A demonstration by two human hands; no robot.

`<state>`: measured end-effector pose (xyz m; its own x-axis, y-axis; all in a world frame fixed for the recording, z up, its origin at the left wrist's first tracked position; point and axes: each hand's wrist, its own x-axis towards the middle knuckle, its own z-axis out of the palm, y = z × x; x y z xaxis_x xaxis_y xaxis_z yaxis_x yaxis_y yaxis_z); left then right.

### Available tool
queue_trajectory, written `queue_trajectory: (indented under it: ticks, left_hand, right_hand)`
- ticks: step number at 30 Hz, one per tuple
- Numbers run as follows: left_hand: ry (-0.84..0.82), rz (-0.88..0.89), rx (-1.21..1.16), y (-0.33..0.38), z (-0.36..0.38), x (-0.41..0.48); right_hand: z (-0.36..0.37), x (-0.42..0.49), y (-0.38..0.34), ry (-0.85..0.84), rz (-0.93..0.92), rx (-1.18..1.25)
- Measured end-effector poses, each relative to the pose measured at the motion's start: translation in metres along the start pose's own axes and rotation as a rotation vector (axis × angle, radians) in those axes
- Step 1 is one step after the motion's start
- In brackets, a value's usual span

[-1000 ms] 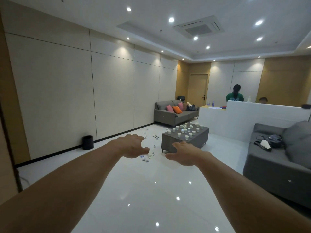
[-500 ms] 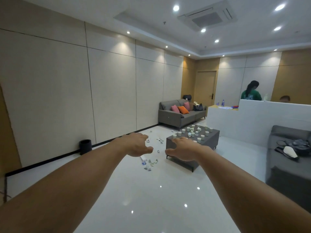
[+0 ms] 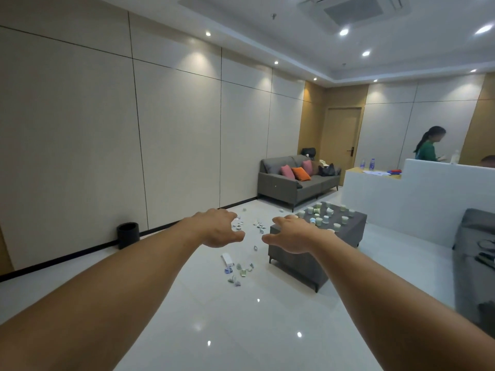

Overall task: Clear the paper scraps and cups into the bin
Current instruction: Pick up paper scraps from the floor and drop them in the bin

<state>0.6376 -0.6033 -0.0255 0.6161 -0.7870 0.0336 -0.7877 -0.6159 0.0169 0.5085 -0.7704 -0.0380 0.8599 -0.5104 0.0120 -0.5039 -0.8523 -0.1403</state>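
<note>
Here, the person is stretching both bare arms forward over the glossy white floor (image 3: pixel 241 330). The left hand (image 3: pixel 217 228) is hovering palm down, fingers loosely curled and gripping nothing. The right hand (image 3: pixel 292 234) is doing likewise beside it, also empty. Below and between them, small white, green and blue paper scraps (image 3: pixel 239 271) are lying scattered on the tiles. Just right of the scraps, a low grey rectangular coffee table (image 3: pixel 294 263) is carrying many small pale paper cups (image 3: pixel 325 218), some tipped over. A black cylindrical bin (image 3: pixel 128 235) is standing against the beige wall, well apart to the left. Farther back, a grey sofa (image 3: pixel 278 183) is holding pink and orange cushions, and a person in a green top (image 3: pixel 428 151) is standing behind a white counter (image 3: pixel 415 196).
</note>
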Motion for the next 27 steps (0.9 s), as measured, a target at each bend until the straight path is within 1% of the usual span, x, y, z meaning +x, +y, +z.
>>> queue_trajectory:
  ticks: [4,10,14,22,27]
  left_hand:
    - [0.018,0.02,0.008,-0.029,0.013,0.091]
    - [0.023,0.057,0.023,-0.065,0.013,0.226]
    - [-0.015,0.062,0.029,-0.084,0.022,0.302]
    - [-0.003,0.011,0.038,-0.111,0.041,0.488]
    - [-0.069,-0.046,0.053,-0.119,0.05,0.594]
  right_hand:
    - [0.009,0.097,0.004,0.001,0.008,-0.002]
    - [0.004,0.229,0.009,0.034,0.01,-0.002]
    - [0.007,0.307,0.024,0.016,0.027,-0.004]
    - [0.022,0.493,0.064,0.019,-0.032,0.013]
    - [0.021,0.603,0.102,-0.023,-0.056,0.048]
